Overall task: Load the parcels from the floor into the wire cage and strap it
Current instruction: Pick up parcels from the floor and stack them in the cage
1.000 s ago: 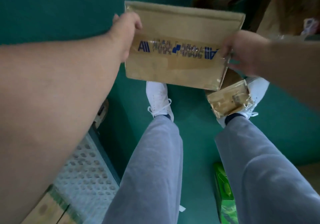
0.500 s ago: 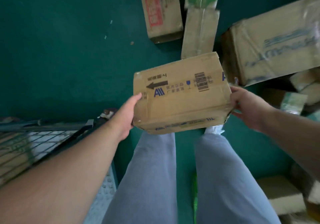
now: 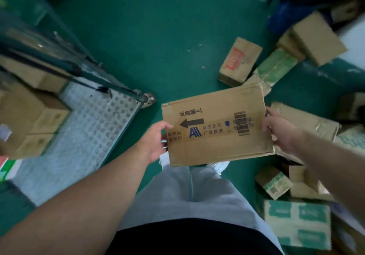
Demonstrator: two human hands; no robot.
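Cardboard box (image 3: pixel 217 126) is off the ground, carried roughly flat between both hands above the person's white shoes (image 3: pixel 220 166) and grey trousers (image 3: pixel 187 195). Left hand (image 3: pixel 156 142) grips the box's left short edge: thumb on the top face beside the black arrow, fingers underneath and hidden from us. Right hand (image 3: pixel 276 128) grips the opposite edge, thumb lying over the top face near the barcode, the other fingers curled round the side. On the top face we read an arrow pointing left, a blue logo, and a strip of clear tape across the print. Wire cage (image 3: pixel 59 61) stands to the left. Its near corner and caster (image 3: pixel 149 100) are near the box's left edge but apart from it. We note the cage's perforated floor plate (image 3: pixel 88 126), with stacked cartons (image 3: pixel 29 116) sitting on its far-left part, blurred. On the green floor (image 3: pixel 158 27) to the right lie loose parcels. We count a red-labelled box (image 3: pixel 240 61), a green-taped parcel (image 3: pixel 276 67) just beside it, and a plain brown box (image 3: pixel 318 39) beyond. Closer in are a large brown carton (image 3: pixel 308 122) partly hidden behind the right hand, a small green-printed box (image 3: pixel 273 181), and a big green-and-white carton (image 3: pixel 296 223) near the right leg.
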